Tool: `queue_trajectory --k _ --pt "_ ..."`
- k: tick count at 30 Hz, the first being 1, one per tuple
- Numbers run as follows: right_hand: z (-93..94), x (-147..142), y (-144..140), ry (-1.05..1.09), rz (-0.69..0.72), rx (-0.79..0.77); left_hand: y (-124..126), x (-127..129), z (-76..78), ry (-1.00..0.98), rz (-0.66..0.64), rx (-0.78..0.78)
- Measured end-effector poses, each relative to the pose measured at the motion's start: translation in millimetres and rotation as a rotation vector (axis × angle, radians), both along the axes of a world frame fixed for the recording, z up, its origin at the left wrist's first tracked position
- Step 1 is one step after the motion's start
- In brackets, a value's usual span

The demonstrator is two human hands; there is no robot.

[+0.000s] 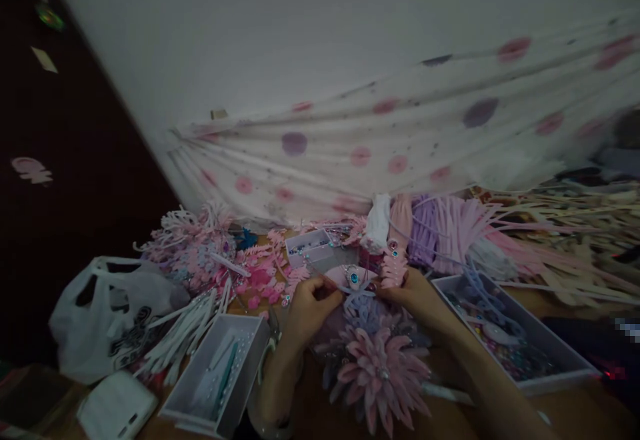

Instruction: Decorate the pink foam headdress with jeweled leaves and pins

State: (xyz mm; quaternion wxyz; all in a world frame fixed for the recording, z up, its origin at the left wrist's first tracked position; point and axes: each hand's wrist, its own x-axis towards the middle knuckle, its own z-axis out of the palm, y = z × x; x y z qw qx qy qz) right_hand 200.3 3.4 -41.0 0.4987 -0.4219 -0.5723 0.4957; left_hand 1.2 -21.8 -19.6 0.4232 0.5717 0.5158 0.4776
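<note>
My left hand [311,305] is closed in a pinch at the left end of a light blue bow [361,291]. On the opposite side, my right hand [413,297] pinches near the bow's right end; its fingertips partly hide the grip. Just above the bow sits a blue gem [354,279] in a pale setting. Light blue fuzzy loops [363,313] hang beneath it. A large pink fuzzy flower [383,373] with a shiny centre lies below and between my wrists. Beside my right fingers stands a pink fuzzy leaf-like piece [394,268] with small gems.
A white box [173,405] with pearls and a teal tool is at left; another box [565,360] holds beads at right. Bundles of purple pipe cleaners [424,230] stand behind. A plastic bag [113,313] and pliers [273,333] are left. Polka-dot cloth [330,173] covers the wall.
</note>
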Motion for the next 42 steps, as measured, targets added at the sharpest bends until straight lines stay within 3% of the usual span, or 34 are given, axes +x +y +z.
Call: queue_trajectory --k 15,22,27,33,42 --pt "10.6 -6.6 12.0 -0.019 0.069 0.019 11.4 15.5 9.6 -0.111 -0.012 0.017" --pt "4.6 -7.0 13.6 -0.048 0.068 0.026 12.7 18.7 4.3 -0.134 0.023 0.074" --pt "6.6 -6.5 11.3 -0.041 0.066 0.047 15.4 9.8 6.1 -0.142 0.039 0.059" --pt "16.6 -6.2 5.5 -0.016 0.093 0.035 7.2 -11.0 15.9 -0.169 -0.053 -0.026" --pt "17.1 -6.9 2.3 -0.016 0.112 0.000 7.3 -3.6 14.4 -0.147 -0.048 0.053"
